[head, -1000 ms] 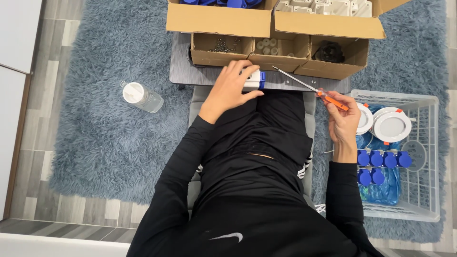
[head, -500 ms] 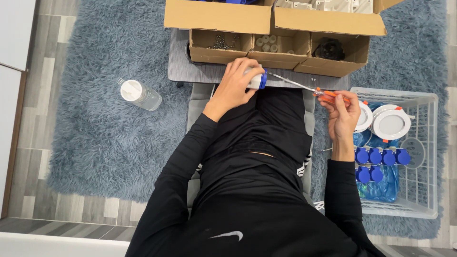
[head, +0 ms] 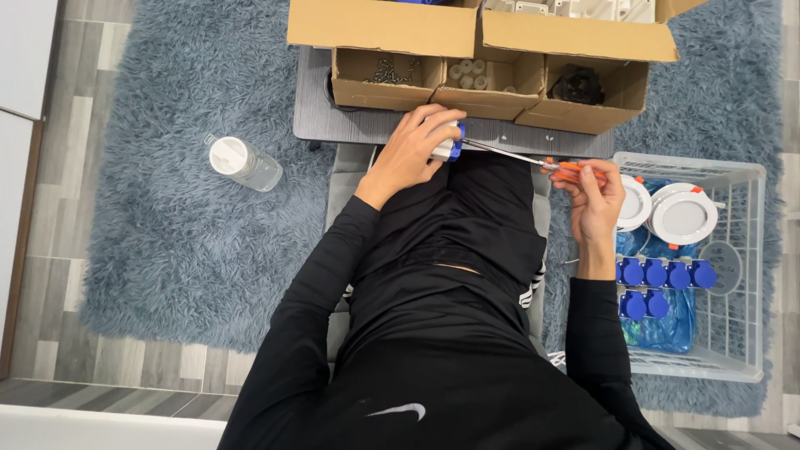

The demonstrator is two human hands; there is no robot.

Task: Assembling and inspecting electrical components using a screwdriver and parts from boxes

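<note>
My left hand (head: 414, 147) grips a small white and blue plastic part (head: 448, 142) at the near edge of a grey board (head: 317, 117). My right hand (head: 593, 196) holds an orange-handled screwdriver (head: 567, 167). Its thin metal shaft runs left, and its tip rests at the blue side of the part. Both hands are above my lap, in black sleeves.
Three open cardboard boxes (head: 492, 87) with small hardware sit on the board, and larger cartons (head: 467, 29) behind. A white wire basket (head: 733, 275) at right holds blue-capped parts (head: 658, 273) and round white lamps (head: 683, 217). A clear bottle (head: 246, 164) lies on the blue-grey rug (head: 167, 233) at left.
The screwdriver has swung down from a raised tilt, and its tip has reached the part in my left hand. My right hand moved slightly lower.
</note>
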